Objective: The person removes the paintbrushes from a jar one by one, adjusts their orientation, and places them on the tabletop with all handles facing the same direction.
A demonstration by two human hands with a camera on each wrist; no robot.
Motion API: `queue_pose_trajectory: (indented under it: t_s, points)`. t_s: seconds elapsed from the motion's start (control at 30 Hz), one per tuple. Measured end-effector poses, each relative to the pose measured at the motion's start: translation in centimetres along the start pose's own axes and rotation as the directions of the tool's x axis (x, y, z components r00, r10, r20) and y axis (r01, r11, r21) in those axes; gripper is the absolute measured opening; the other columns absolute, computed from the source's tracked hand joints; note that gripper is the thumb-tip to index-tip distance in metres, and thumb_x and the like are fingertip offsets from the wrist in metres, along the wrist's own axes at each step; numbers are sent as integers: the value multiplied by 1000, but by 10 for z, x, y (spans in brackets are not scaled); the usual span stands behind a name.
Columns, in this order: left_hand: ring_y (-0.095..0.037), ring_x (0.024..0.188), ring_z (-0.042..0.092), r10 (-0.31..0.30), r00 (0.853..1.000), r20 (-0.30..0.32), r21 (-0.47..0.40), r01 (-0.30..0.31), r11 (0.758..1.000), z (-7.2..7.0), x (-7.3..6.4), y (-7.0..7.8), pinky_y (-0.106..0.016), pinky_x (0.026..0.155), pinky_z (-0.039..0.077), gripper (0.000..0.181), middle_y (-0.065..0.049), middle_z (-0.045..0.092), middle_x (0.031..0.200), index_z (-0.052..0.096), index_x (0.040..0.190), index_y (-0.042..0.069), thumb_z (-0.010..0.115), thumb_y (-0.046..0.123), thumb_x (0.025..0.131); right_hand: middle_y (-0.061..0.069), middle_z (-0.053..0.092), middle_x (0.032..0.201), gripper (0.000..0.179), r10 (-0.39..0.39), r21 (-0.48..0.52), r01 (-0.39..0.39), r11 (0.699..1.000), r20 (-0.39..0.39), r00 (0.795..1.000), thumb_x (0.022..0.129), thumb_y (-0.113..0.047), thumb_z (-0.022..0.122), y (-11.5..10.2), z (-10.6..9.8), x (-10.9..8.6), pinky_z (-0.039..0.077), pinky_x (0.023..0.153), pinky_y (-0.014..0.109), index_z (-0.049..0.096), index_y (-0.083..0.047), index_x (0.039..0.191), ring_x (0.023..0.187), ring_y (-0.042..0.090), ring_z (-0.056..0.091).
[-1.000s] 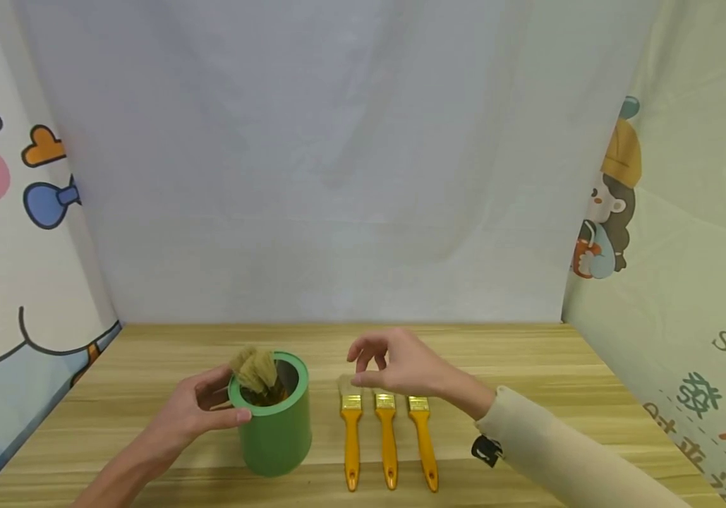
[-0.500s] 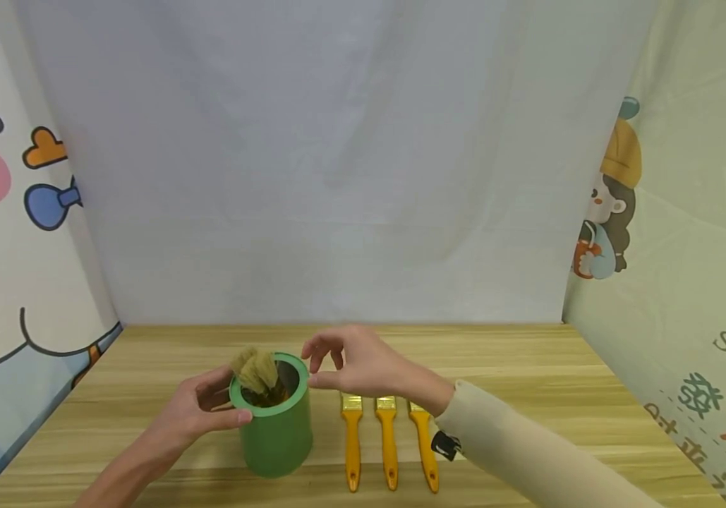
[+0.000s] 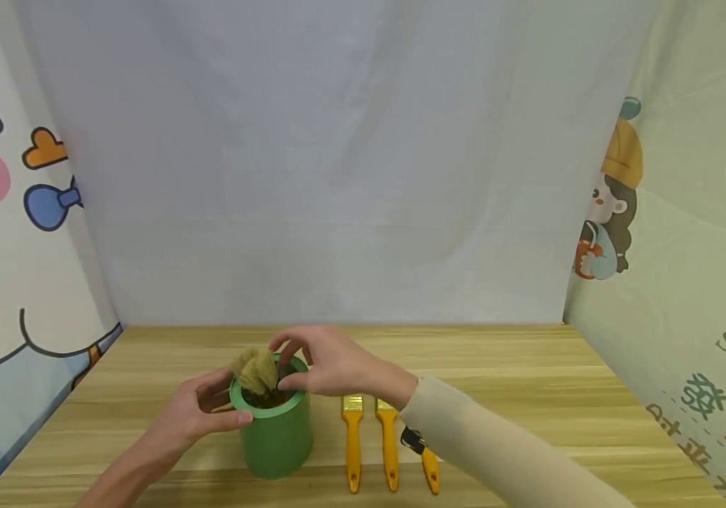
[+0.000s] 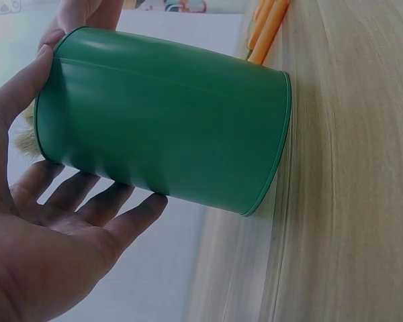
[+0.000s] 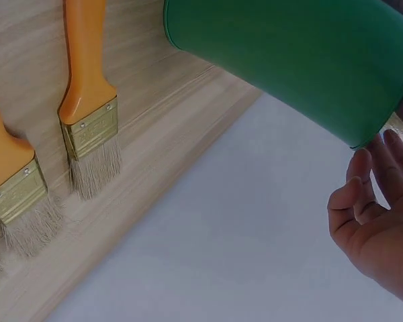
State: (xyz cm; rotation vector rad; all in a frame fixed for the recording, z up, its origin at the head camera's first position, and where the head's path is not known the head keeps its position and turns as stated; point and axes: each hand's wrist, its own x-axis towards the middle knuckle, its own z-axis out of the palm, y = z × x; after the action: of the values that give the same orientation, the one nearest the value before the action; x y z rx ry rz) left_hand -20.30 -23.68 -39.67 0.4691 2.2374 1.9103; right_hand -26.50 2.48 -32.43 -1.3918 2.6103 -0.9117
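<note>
A green cylindrical pot [image 3: 276, 444] stands upright on the table, with paintbrush bristles [image 3: 256, 368] poking out of its mouth. My left hand [image 3: 194, 409] holds it from the left, thumb at the rim; in the left wrist view the fingers [image 4: 124, 221] lie along its wall. Over the right side of the mouth is my right hand [image 3: 324, 363], thumb and bent fingers apart beside the bristles. The right wrist view shows that hand's fingers [image 5: 346, 201] right at the rim. The handles inside the pot are mostly hidden.
Right of the pot, three orange-handled paintbrushes lie side by side on the wooden table [image 3: 528, 423]: a left one [image 3: 353, 448], a middle one [image 3: 389, 451] and a right one [image 3: 430, 471] partly under my right sleeve. A pale curtain [image 3: 337, 176] rises behind.
My right hand has moved left from above the lying paintbrushes to the pot's mouth, beside the bristles. The left hand and the pot have stayed in place.
</note>
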Motion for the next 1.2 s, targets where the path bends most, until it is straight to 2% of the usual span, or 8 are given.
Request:
queue_pose_trajectory:
  t_s: [0.13, 0.27, 0.37, 0.57, 0.73, 0.87, 1.2]
  points:
    - [-50, 143, 43, 0, 1000, 3, -6, 0, 1000, -1, 0, 0, -54, 106, 51, 80, -29, 43, 158, 32, 163, -4, 75, 13, 98, -9, 74, 108, 46, -5, -14, 5, 1000, 19, 1000, 94, -20, 84, 1, 2, 5, 45, 68, 22, 66, -14, 135, 79, 6, 59]
    - [-48, 142, 45, -4, 1000, 5, -4, 4, 1000, -1, 1, 0, -54, 107, 51, 79, -28, 44, 158, 33, 162, -4, 75, 14, 98, -8, 74, 109, 51, -12, -2, 12, 1000, 20, 1000, 91, -22, 87, 0, 3, 8, 49, 78, 22, 66, -14, 137, 96, 3, 63]
    - [-48, 142, 45, -5, 1000, 2, -3, 5, 1000, 0, 1, 0, -53, 107, 52, 79, -28, 44, 158, 33, 162, -5, 75, 14, 98, -7, 74, 108, 54, -17, 32, 17, 999, 13, 1000, 89, -21, 89, 0, 5, 9, 50, 85, 23, 65, -14, 137, 103, 4, 63]
    - [-51, 142, 43, -6, 1000, 6, -7, 6, 1000, -1, 1, 0, -55, 106, 51, 80, -30, 42, 159, 31, 163, -5, 75, 14, 98, -9, 73, 104, 55, -15, 57, 15, 998, 8, 1000, 90, -20, 88, 4, 8, 11, 52, 92, 24, 63, -15, 138, 102, 3, 65]
    - [-52, 144, 41, -20, 1000, 9, -4, 20, 1000, -2, 1, 0, -56, 107, 50, 82, -31, 39, 160, 29, 163, -6, 74, 15, 98, -11, 69, 99, 53, -16, 55, 17, 998, -11, 1000, 91, -22, 87, 4, 10, 10, 51, 83, 22, 63, -15, 137, 95, 2, 62]
    - [-53, 144, 40, -20, 1000, 12, -1, 20, 1000, -2, 1, 0, -57, 108, 49, 82, -31, 38, 160, 28, 163, -6, 74, 16, 98, -9, 67, 102, 50, -20, 66, 22, 998, -30, 999, 92, -22, 86, 3, 10, 9, 49, 74, 22, 64, -15, 136, 91, 5, 61]
    - [-51, 144, 41, -15, 1000, 13, -1, 15, 1000, -1, 2, 1, -57, 109, 48, 82, -30, 39, 160, 30, 163, -5, 75, 16, 98, -6, 68, 104, 41, -37, 64, 42, 997, -76, 996, 95, -21, 83, 10, 13, 5, 42, 67, 21, 68, -9, 132, 82, 10, 57]
